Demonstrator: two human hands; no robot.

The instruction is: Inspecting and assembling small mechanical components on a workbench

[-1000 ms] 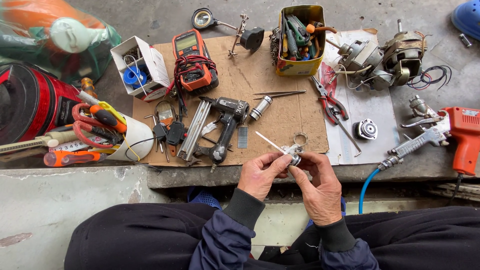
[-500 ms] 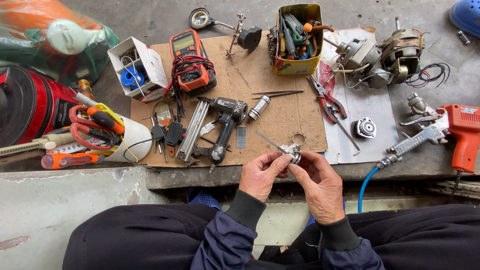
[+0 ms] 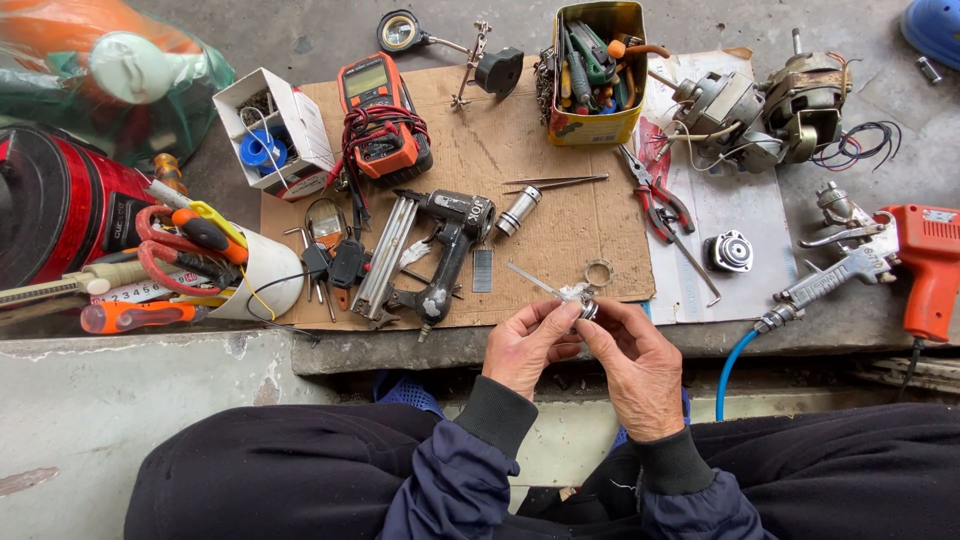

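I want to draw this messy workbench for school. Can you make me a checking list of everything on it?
Surface: brown cardboard sheet on a concrete ledge.
Job's things: small metal part with a thin stick poking out, pinched between both hands.
Clutter: orange multimeter, black staple gun, yellow tin of tools, red pliers, fan motor.
Fingers: left hand and right hand both grip the part.
Cables: blue hose; multimeter leads coiled.
Surroundings: red drill, white cup of tools.

Small metal part (image 3: 585, 303) half-hidden by fingers (image 3: 560, 318)
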